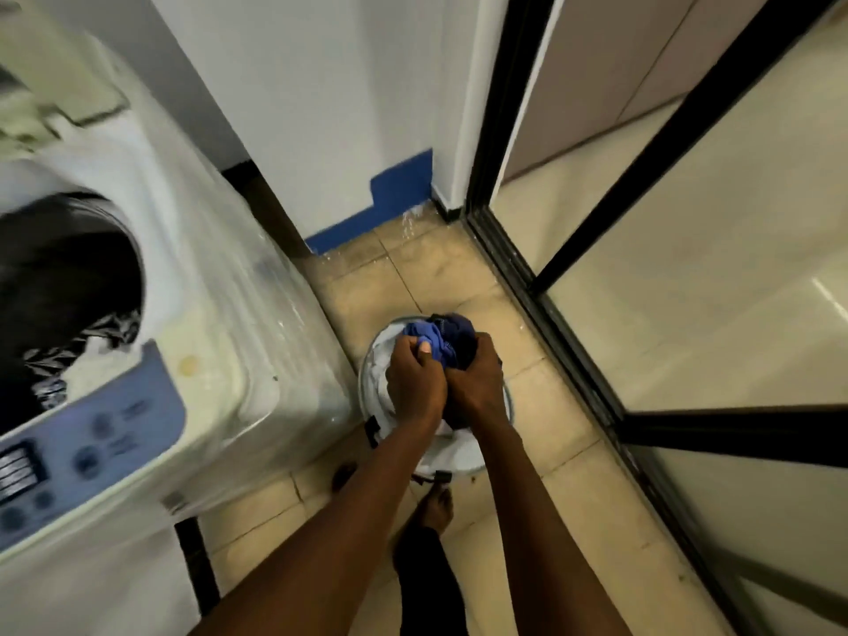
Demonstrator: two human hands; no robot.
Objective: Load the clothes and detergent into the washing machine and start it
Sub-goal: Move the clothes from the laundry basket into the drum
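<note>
Fingers [415, 348] of both hands [447, 383] clamped on blue clothes [440, 335] in white bucket [381, 360]; patterned laundry [78, 346] inside open washing machine [206, 323].

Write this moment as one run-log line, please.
step: gathering laundry | left hand: grips blue clothes | right hand: grips same | bucket: on floor | washer: lid open
</note>
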